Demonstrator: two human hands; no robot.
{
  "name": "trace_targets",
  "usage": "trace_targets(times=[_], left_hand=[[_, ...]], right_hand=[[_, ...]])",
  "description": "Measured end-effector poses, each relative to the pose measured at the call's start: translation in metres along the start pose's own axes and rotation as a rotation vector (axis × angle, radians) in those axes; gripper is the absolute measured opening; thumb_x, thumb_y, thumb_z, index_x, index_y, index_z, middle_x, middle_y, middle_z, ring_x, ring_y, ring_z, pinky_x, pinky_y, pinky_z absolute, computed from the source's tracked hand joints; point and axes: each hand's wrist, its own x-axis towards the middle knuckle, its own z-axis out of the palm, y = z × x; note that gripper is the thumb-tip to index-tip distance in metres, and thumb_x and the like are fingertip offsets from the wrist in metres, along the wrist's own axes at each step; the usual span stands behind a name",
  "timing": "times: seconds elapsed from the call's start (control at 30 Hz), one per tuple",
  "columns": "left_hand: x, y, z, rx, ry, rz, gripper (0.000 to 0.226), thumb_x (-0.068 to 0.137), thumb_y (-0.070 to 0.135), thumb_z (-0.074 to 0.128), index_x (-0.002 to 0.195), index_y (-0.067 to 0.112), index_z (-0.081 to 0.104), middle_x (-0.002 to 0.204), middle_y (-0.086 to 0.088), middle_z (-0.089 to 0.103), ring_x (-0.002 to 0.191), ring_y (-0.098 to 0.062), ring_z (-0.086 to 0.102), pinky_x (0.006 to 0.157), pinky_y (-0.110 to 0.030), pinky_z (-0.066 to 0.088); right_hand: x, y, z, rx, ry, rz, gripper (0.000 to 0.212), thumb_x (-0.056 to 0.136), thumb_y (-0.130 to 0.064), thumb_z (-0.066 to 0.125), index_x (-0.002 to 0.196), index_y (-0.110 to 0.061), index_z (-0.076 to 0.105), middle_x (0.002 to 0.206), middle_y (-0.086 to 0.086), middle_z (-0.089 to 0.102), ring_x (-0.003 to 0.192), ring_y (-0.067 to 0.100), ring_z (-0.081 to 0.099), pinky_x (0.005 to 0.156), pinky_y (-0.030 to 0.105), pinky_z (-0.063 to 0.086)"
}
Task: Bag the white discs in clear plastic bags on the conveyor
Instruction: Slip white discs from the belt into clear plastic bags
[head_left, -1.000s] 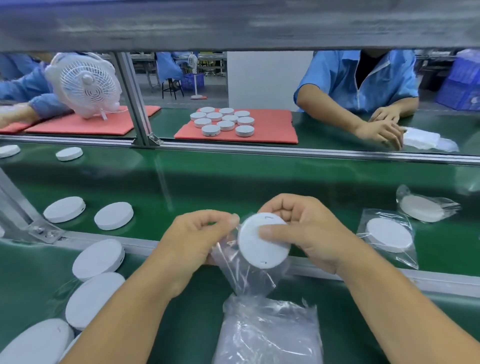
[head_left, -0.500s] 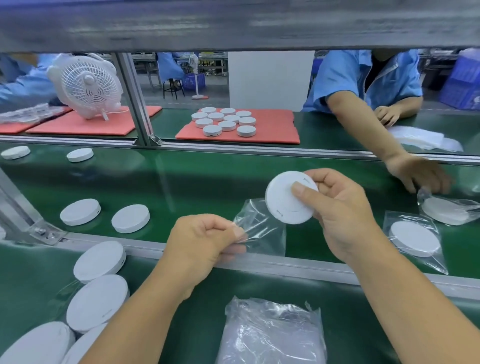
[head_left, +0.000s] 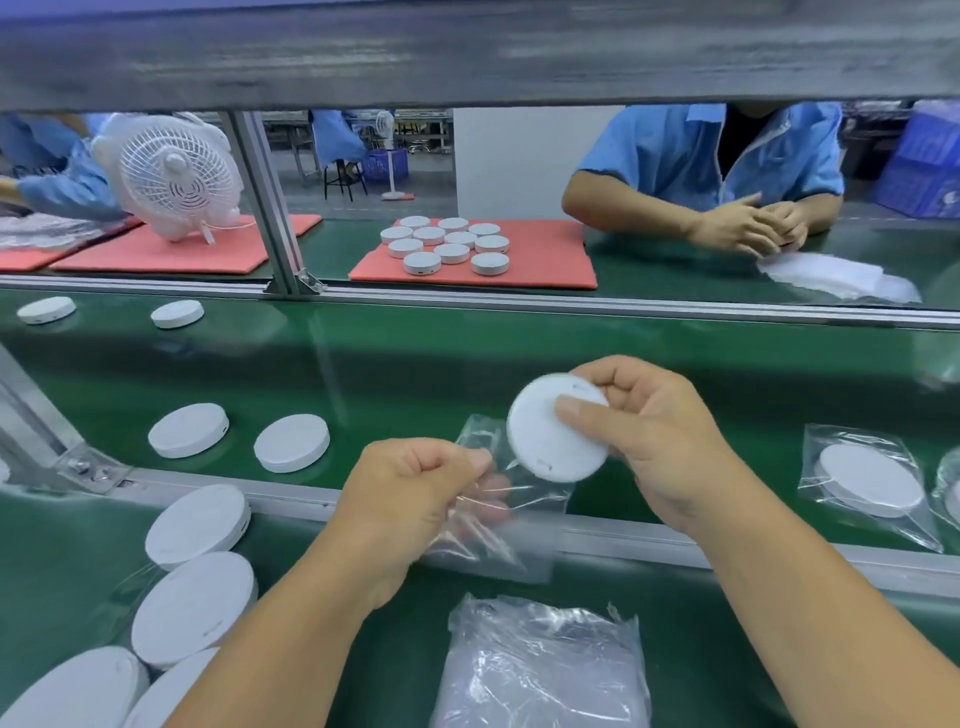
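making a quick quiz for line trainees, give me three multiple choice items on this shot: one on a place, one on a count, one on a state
1. Where is the stack of empty bags?
A) on the red mat
B) on the near belt, below the hands
C) beside the fan

2. How many bare discs lie on the middle belt left of the hands?
A) four
B) one
C) nine

3. The disc in the right hand is:
A) sealed in a bag
B) lying on the belt
C) bare, above the clear bag that the left hand pinches

Answers: B, the stack lies nearest the camera; A, two far, two near; C, no plastic covers it.

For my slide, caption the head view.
Right hand holds a white disc at the clear bag pinched by the left hand.
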Motion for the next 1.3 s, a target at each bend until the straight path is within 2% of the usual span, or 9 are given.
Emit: trace_targets(times=[0.13, 0.27, 0.5, 0.73, 0.93, 1.03, 1.1, 1.2, 1.3], left_hand=[[0.0, 0.004, -0.001, 0.102, 0.024, 0.009, 0.005, 0.078, 0.015, 0.085, 0.077, 0.019, 0.083, 0.084, -0.01, 0.082, 0.075, -0.025, 0.079, 0.071, -0.038, 0.067], [-0.001, 0.006, 0.001, 0.176, 0.003, 0.032, 0.01, 0.069, 0.024, 0.09, 0.076, 0.023, 0.083, 0.082, -0.009, 0.082, 0.083, -0.031, 0.079, 0.078, -0.04, 0.066], [-0.005, 0.014, -0.002, 0.163, 0.032, 0.058, 0.012, 0.081, 0.012, 0.085, 0.074, 0.021, 0.082, 0.078, -0.007, 0.081, 0.072, -0.022, 0.08, 0.066, -0.026, 0.064], [-0.009, 0.02, -0.007, 0.042, -0.053, 0.113, 0.009, 0.068, 0.02, 0.082, 0.076, 0.019, 0.083, 0.084, -0.011, 0.082, 0.081, -0.023, 0.081, 0.066, -0.019, 0.06], [-0.008, 0.017, -0.004, -0.026, -0.106, 0.09, 0.023, 0.069, 0.025, 0.079, 0.086, 0.01, 0.083, 0.089, -0.015, 0.082, 0.079, -0.029, 0.08, 0.066, -0.03, 0.064], [-0.009, 0.013, 0.003, -0.039, -0.143, 0.114, 0.035, 0.073, 0.033, 0.079, 0.098, 0.009, 0.083, 0.099, -0.017, 0.081, 0.092, -0.034, 0.079, 0.079, -0.039, 0.066], [-0.009, 0.012, 0.007, -0.171, -0.141, 0.067, 0.044, 0.073, 0.034, 0.08, 0.103, 0.002, 0.08, 0.102, -0.023, 0.079, 0.094, -0.038, 0.078, 0.075, -0.044, 0.067], [-0.008, 0.013, 0.012, -0.316, -0.014, -0.016, 0.041, 0.074, 0.039, 0.078, 0.092, 0.002, 0.081, 0.092, -0.021, 0.079, 0.076, -0.028, 0.077, 0.059, -0.036, 0.064], [-0.008, 0.015, 0.013, -0.296, 0.048, -0.039, 0.043, 0.082, 0.045, 0.075, 0.097, 0.005, 0.08, 0.093, -0.017, 0.08, 0.076, -0.025, 0.076, 0.063, -0.037, 0.065]], right_hand=[[0.003, -0.011, -0.002, 0.086, 0.21, -0.135, 0.017, 0.083, -0.007, 0.077, 0.093, -0.018, 0.069, 0.081, -0.004, 0.078, 0.074, 0.009, 0.072, 0.06, 0.019, 0.054], [0.0, -0.013, 0.004, -0.053, 0.145, -0.176, 0.019, 0.083, -0.01, 0.081, 0.094, -0.021, 0.071, 0.088, 0.0, 0.079, 0.08, 0.016, 0.073, 0.067, 0.023, 0.057], [-0.003, -0.027, 0.001, -0.052, 0.114, -0.226, 0.021, 0.073, -0.024, 0.083, 0.091, -0.023, 0.073, 0.087, 0.0, 0.079, 0.079, 0.015, 0.074, 0.066, 0.024, 0.057], [-0.002, -0.02, -0.001, -0.318, 0.082, -0.168, 0.018, 0.082, -0.013, 0.083, 0.093, -0.021, 0.071, 0.085, 0.002, 0.077, 0.078, 0.021, 0.074, 0.075, 0.046, 0.063], [-0.001, -0.017, -0.002, -0.322, 0.031, -0.168, 0.018, 0.081, -0.014, 0.084, 0.091, -0.024, 0.073, 0.085, -0.001, 0.078, 0.078, 0.018, 0.075, 0.072, 0.039, 0.063], [-0.004, -0.013, 0.008, -0.283, -0.028, -0.156, 0.016, 0.08, -0.013, 0.084, 0.092, -0.021, 0.076, 0.085, 0.001, 0.079, 0.076, 0.017, 0.075, 0.069, 0.033, 0.062], [-0.006, -0.009, 0.012, -0.317, -0.049, -0.159, 0.012, 0.088, -0.023, 0.078, 0.096, -0.014, 0.078, 0.09, 0.005, 0.079, 0.08, 0.021, 0.075, 0.074, 0.037, 0.062], [-0.008, -0.004, 0.012, -0.445, -0.268, -0.074, 0.061, 0.095, -0.061, 0.055, 0.103, -0.003, 0.074, 0.101, 0.022, 0.073, 0.085, 0.035, 0.07, 0.081, 0.049, 0.06], [-0.004, -0.002, 0.008, -0.518, -0.265, -0.131, 0.014, 0.092, -0.037, 0.07, 0.097, -0.031, 0.081, 0.085, -0.008, 0.079, 0.069, 0.004, 0.069, 0.062, 0.024, 0.057]])
